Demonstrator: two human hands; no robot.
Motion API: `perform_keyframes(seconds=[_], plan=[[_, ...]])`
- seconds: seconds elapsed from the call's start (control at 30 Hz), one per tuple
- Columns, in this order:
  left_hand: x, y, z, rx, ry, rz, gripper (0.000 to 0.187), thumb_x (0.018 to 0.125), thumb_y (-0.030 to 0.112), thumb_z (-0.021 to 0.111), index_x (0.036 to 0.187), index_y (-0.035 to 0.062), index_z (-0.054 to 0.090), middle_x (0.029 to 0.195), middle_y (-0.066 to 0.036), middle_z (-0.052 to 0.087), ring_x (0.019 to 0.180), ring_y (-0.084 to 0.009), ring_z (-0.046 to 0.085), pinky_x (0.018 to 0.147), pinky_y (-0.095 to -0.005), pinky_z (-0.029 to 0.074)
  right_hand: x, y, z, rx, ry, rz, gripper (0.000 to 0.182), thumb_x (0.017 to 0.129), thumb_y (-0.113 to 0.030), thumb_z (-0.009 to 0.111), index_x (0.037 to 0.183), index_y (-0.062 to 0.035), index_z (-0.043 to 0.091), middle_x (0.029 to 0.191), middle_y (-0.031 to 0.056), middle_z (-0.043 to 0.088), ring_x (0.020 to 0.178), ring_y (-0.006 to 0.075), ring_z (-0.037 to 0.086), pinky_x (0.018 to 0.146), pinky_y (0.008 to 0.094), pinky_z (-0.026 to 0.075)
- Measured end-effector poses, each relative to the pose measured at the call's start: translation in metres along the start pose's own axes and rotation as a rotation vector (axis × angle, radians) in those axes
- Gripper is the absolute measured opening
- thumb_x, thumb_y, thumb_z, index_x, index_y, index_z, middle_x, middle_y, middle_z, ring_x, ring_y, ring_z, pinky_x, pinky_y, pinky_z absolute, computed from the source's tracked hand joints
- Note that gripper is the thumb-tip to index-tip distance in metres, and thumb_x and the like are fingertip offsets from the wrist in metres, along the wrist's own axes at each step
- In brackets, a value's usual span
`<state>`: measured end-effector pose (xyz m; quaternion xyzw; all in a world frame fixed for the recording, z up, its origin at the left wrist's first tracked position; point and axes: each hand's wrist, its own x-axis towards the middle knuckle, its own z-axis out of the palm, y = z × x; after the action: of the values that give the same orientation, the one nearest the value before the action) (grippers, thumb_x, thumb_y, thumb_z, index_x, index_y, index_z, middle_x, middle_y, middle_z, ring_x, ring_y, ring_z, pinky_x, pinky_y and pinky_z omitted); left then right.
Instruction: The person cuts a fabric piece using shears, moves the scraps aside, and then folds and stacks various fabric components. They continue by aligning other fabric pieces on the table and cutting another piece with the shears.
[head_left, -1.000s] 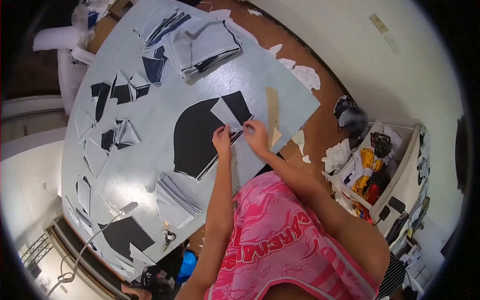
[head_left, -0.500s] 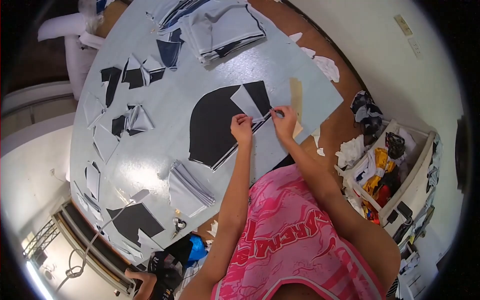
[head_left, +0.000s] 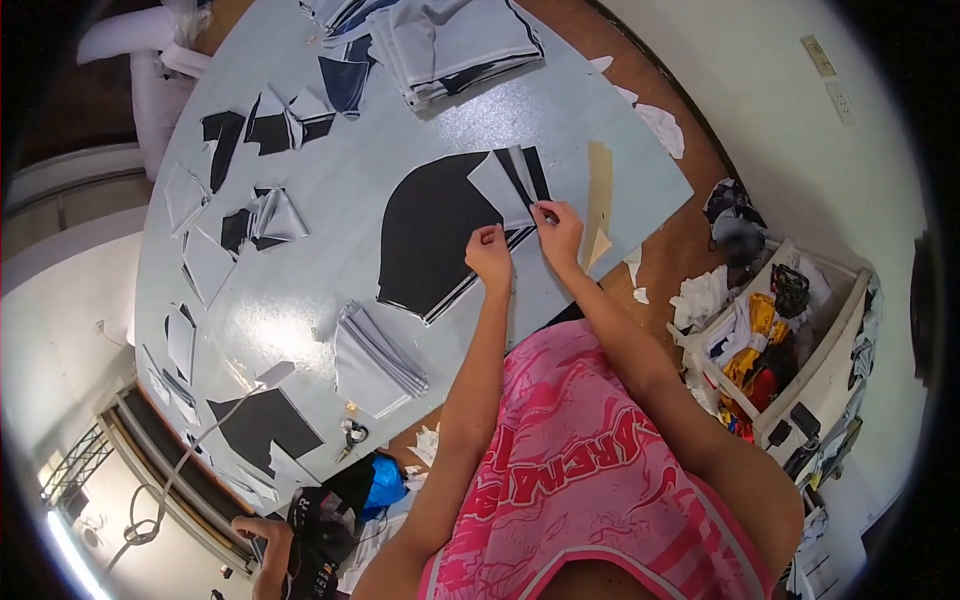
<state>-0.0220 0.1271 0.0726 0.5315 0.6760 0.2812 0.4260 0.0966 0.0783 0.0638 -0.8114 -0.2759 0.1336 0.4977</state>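
A stack of black fabric panels (head_left: 430,225) with a curved left side lies in front of me. At its right end, corners are turned over, showing a pale grey underside (head_left: 497,187) and a narrow grey strip. My right hand (head_left: 560,235) pinches the turned-over edge of the fabric panel at the stack's right side. My left hand (head_left: 489,254) rests at the stack's near edge with its fingers closed together; whether cloth is between them I cannot make out. A tan strip (head_left: 600,190) lies on the table right of my right hand.
The pale table (head_left: 330,215) also bears a pile of grey fabric (head_left: 455,45), a fanned grey stack (head_left: 375,360), a black panel (head_left: 265,430) and several small folded pieces. A bin of scraps (head_left: 760,345) stands at right. Another person's arm (head_left: 268,550) shows at lower left.
My right hand has moved slightly left and up, folding the panel's right edge over so a second grey strip shows. My left hand stays near the stack's front edge.
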Motion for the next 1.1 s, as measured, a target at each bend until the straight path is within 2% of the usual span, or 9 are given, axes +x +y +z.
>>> perform_keyframes(seconds=[0.23,0.3,0.33,0.4,0.53,0.7,0.8,0.93,1.1], plan=[[-0.003,0.0,0.01,-0.235,-0.024,0.067,0.025,0.091,0.021,0.076,0.096,-0.0024,0.072,0.081,-0.008,0.074,0.07,-0.0121,0.068,0.065,-0.028,0.054,-0.005,-0.005,0.002,0.07,-0.038,0.071,0.016,0.079,-0.012,0.082,0.089,-0.0028,0.073,0.08,0.0106,0.07,0.069,0.0249,0.066,0.063,0.0351,0.051],[0.003,0.003,0.02,-0.378,-0.157,-0.112,0.029,0.09,0.024,0.077,0.1,-0.0032,0.072,0.086,-0.01,0.074,0.073,-0.0114,0.069,0.066,-0.0279,0.054,-0.005,-0.007,0.003,0.1,-0.069,0.083,0.016,0.08,-0.006,0.082,0.093,-0.0001,0.074,0.08,0.0071,0.073,0.064,0.0107,0.062,0.06,0.0265,0.05],[0.005,0.013,0.02,-0.383,-0.156,-0.114,0.029,0.09,0.024,0.077,0.1,-0.0032,0.072,0.086,-0.01,0.074,0.073,-0.0114,0.069,0.066,-0.0279,0.054,-0.004,-0.009,0.002,0.096,-0.072,0.08,0.016,0.08,-0.006,0.082,0.093,-0.0001,0.074,0.08,0.0071,0.073,0.064,0.0107,0.062,0.06,0.0265,0.05],[0.013,0.022,0.026,-0.402,-0.326,-0.309,0.028,0.09,0.021,0.077,0.103,-0.0041,0.073,0.086,-0.011,0.075,0.074,-0.0127,0.069,0.066,-0.029,0.056,-0.004,-0.013,0.001,0.211,-0.106,0.104,0.015,0.08,-0.006,0.08,0.09,0.0001,0.071,0.075,0.0114,0.07,0.065,0.0209,0.067,0.063,0.0323,0.053],[0.024,0.019,0.039,-0.288,-0.312,-0.168,0.026,0.09,0.018,0.076,0.103,-0.005,0.073,0.085,-0.011,0.075,0.074,-0.0135,0.069,0.064,-0.0299,0.056,0.001,-0.013,-0.003,0.247,-0.149,0.108,0.014,0.08,-0.004,0.079,0.089,0.0011,0.071,0.076,0.011,0.07,0.066,0.0207,0.067,0.064,0.0325,0.054],[0.021,0.012,0.03,-0.323,-0.223,-0.142,0.02,0.091,0.012,0.072,0.1,-0.0059,0.073,0.08,-0.011,0.073,0.068,-0.0134,0.068,0.063,-0.03,0.055,0.003,-0.021,-0.008,0.085,-0.153,-0.098,0.02,0.078,-0.007,0.081,0.094,-0.0019,0.071,0.086,0.01,0.069,0.073,0.021,0.067,0.067,0.0325,0.053],[0.018,-0.002,0.025,-0.302,-0.158,-0.06,0.017,0.092,0.01,0.07,0.099,-0.0061,0.072,0.079,-0.01,0.073,0.066,-0.0131,0.067,0.062,-0.0295,0.055,0.003,-0.019,-0.006,0.116,-0.175,-0.046,0.025,0.077,-0.011,0.083,0.098,-0.0037,0.071,0.09,0.0103,0.068,0.076,0.0217,0.066,0.067,0.0326,0.052],[0.013,-0.009,0.023,-0.287,-0.108,-0.096,0.017,0.093,0.009,0.07,0.1,-0.0058,0.071,0.08,-0.01,0.073,0.067,-0.0131,0.068,0.062,-0.0292,0.055,0.007,-0.027,0.003,0.105,-0.174,-0.005,0.026,0.077,-0.015,0.084,0.096,-0.0042,0.071,0.089,0.0103,0.068,0.079,0.0239,0.066,0.069,0.0349,0.052],[0.006,-0.012,0.022,-0.388,-0.111,-0.152,0.017,0.093,0.009,0.07,0.103,-0.0044,0.07,0.083,-0.011,0.074,0.068,-0.0139,0.069,0.061,-0.029,0.057,0.017,-0.028,0.011,-0.194,-0.175,-0.212,0.02,0.078,-0.013,0.078,0.095,-0.0059,0.068,0.089,0.0098,0.066,0.08,0.0298,0.065,0.071,0.042,0.052]])
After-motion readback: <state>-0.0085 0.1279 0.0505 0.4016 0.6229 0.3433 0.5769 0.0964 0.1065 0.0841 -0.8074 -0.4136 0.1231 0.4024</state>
